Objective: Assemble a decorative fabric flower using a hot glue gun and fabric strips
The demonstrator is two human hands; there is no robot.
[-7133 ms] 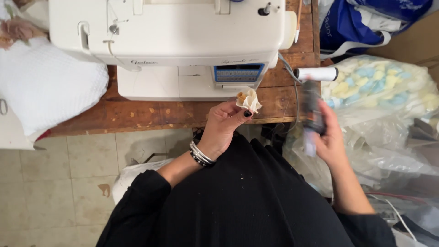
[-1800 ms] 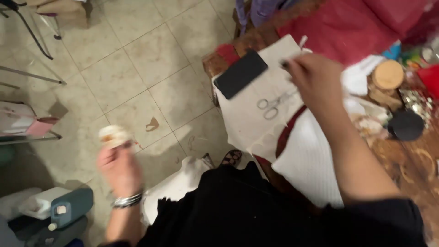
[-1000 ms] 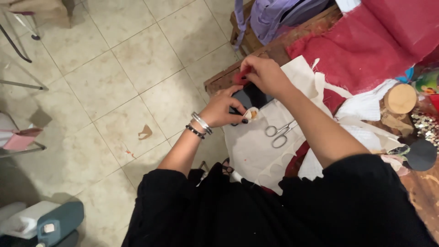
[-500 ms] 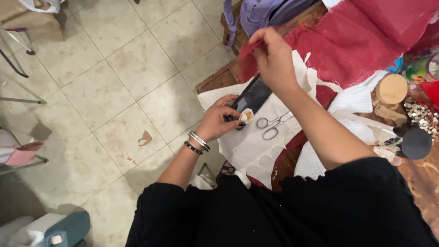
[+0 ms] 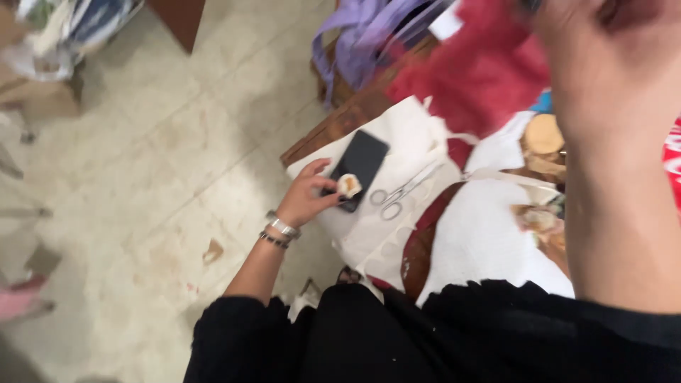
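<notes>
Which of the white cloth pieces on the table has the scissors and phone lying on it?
The left white cloth, by the left hand, carries the scissors and black phone; the right white cloth does not.

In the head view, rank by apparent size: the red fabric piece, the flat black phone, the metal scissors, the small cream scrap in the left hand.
1. Red fabric piece, though raised nearer the camera and blurred.
2. Flat black phone.
3. Metal scissors, close to the phone in length, slimmer.
4. Small cream scrap, held by the left hand.

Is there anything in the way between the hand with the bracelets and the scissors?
Nothing visible blocks it. The left hand holds a small cream scrap beside the black phone; the scissors lie just past them on bare white cloth.
</notes>
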